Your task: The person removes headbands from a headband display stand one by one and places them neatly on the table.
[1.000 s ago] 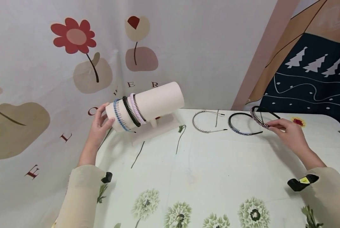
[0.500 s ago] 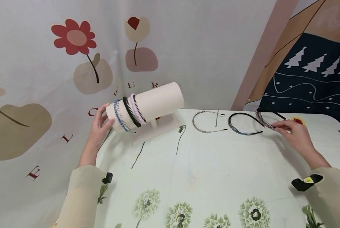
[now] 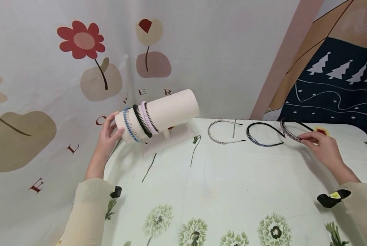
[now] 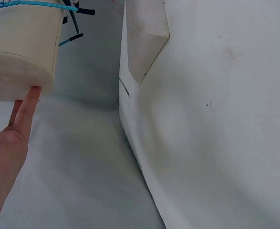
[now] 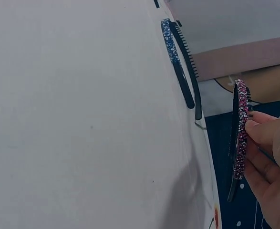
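My left hand touches the near-left end of a pale cylindrical headband stand, thumb and fingertips at its rim. In the left wrist view the fingers reach up nearly straight to the stand's end. Blue, black and lilac headbands circle the stand. Far right, my right hand pinches a pink-and-silver beaded headband between thumb and fingers. The right wrist view shows its sparkling, toothed band upright in the hand.
A black headband with blue glitter lies just left of the right hand. Further left lies a thin silver toothed headband. Behind the flower-printed tablecloth hangs a patterned curtain.
My right hand has shifted slightly rightward with the pink-and-silver headband, away from the blue-glitter one. The left hand and the stand stay in place.
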{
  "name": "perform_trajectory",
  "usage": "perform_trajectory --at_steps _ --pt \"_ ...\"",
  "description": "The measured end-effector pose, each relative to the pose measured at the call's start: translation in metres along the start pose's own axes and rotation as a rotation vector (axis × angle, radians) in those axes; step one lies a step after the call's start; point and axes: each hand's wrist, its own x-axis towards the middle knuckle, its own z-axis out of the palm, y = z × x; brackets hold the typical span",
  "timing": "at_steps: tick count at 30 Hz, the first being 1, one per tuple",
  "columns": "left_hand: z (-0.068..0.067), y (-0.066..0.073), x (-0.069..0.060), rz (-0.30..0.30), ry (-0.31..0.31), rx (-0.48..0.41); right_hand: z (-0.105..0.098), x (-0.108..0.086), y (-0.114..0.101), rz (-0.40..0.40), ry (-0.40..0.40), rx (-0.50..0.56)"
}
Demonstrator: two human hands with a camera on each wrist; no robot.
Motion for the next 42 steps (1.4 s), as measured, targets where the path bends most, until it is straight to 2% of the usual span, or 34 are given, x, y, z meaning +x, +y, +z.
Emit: perform_trajectory --at_steps 4,20,29,36,42 --pt "0.0 -0.001 0.0 -0.001 0.003 0.004 -0.001 0.0 0.006 -0.002 0.01 0.008" --pt "0.0 -0.002 0.0 0.013 0.009 -0.008 0.001 -0.006 0.014 0.071 -0.022 -0.028" --pt "-0.001 -0.005 -0.003 0.085 -0.012 -0.072 0.003 -0.009 0.018 0.092 -0.047 -0.06" --pt "-0.001 -0.003 -0.003 0.081 -0.018 -0.063 0.004 -0.012 0.023 0.074 -0.038 -0.076" --pt "-0.001 -0.002 -0.003 0.068 -0.019 -0.06 0.004 -0.013 0.025 0.079 -0.075 -0.072"
